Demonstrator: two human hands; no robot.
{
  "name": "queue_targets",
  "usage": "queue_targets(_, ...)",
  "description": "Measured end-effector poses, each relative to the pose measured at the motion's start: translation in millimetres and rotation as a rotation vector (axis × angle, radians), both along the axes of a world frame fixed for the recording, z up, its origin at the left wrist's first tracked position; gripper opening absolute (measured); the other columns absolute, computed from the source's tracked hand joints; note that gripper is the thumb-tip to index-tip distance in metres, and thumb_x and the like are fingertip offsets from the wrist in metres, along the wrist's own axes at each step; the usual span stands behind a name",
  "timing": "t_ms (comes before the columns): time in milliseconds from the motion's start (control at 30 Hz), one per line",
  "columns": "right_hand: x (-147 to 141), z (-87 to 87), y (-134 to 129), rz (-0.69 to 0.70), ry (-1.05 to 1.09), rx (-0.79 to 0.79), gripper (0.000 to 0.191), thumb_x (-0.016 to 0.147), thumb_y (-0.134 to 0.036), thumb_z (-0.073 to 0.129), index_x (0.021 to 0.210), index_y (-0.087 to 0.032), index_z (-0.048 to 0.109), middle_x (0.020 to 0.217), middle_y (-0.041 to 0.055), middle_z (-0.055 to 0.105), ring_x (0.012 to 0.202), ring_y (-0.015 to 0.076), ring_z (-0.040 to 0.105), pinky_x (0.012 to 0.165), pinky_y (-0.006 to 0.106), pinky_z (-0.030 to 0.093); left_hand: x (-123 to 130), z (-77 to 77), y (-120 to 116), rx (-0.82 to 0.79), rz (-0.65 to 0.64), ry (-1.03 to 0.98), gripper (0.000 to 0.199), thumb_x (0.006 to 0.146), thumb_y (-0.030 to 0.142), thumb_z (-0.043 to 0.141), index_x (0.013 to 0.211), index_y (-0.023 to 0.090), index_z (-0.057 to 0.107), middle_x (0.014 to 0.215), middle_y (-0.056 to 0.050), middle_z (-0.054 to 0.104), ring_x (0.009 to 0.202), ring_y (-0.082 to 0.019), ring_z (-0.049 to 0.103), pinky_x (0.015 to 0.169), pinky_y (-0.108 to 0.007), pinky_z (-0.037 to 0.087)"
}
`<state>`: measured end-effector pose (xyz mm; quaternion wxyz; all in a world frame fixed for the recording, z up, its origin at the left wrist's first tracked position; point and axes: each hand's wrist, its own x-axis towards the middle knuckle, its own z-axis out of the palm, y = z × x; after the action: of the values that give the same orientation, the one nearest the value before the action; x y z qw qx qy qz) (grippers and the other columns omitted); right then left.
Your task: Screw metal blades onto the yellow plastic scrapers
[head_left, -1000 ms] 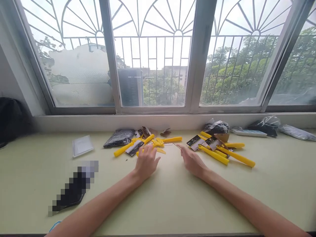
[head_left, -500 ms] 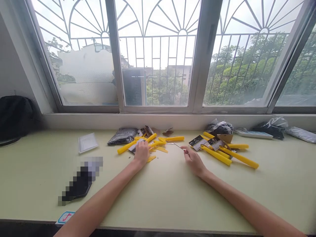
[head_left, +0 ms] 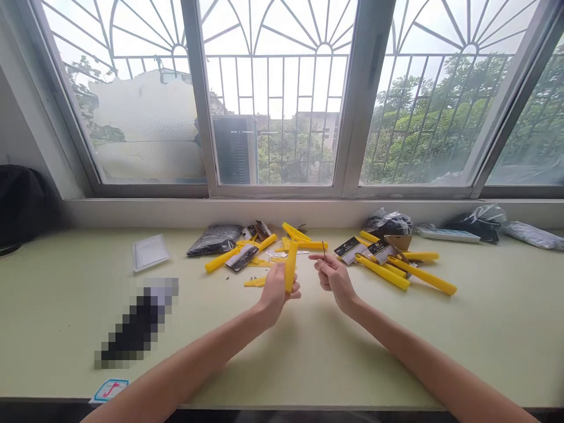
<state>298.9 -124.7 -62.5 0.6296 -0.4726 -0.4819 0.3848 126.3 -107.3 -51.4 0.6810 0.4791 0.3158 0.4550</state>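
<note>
My left hand (head_left: 275, 291) is wrapped round the handle of a yellow scraper (head_left: 290, 267), held upright above the table with its triangular head at the top. Its fingers are closed. Just to the right, my right hand (head_left: 335, 281) is closed on a thin dark tool like a small screwdriver (head_left: 324, 251), its shaft pointing up and the index finger stretched toward the scraper. A gap separates the two hands. Behind them lie more yellow scraper parts (head_left: 220, 259), a black-and-white label card (head_left: 242, 257) and a flat yellow piece (head_left: 254, 282). Tiny dark bits lie near my left hand.
Yellow handles (head_left: 423, 276) with label cards (head_left: 351, 250) lie at the right. Along the back are a black plastic packet (head_left: 215, 239), a bagged dark bundle (head_left: 388, 223) and a white power strip (head_left: 447, 235). A clear case (head_left: 150, 252) sits at left.
My left hand has lifted a yellow scraper off the pile and drawn it nearer. The thin tool in my right hand has turned from lying toward the pile to pointing up.
</note>
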Motion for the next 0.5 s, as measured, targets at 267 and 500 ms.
queue_targets(267,0,15.3,-8,-0.083,0.04,-0.072,0.059,0.076,-0.075,0.064,0.088,-0.018,0.066,0.064,0.0006,0.055,0.055,0.0145,0.046,0.052,0.028,0.037,49,-25.4,-51,0.06,-0.311,0.019,0.043,0.089,0.063,0.054,0.091,0.02,0.049,0.08,-0.002,0.056,0.063,-0.016,0.06,0.055,-0.033,0.054)
queue_targets(500,58,26.0,-7,-0.07,-0.369,-0.152,0.064,0.092,-0.074,0.039,0.079,-0.016,0.064,0.052,-0.0004,0.051,0.054,0.0152,0.047,0.059,0.029,0.039,20,-16.8,41,0.932,0.244,0.821,0.025,0.097,0.038,0.048,0.092,0.019,0.064,0.096,-0.008,0.069,0.087,-0.023,0.062,0.088,-0.042,0.046)
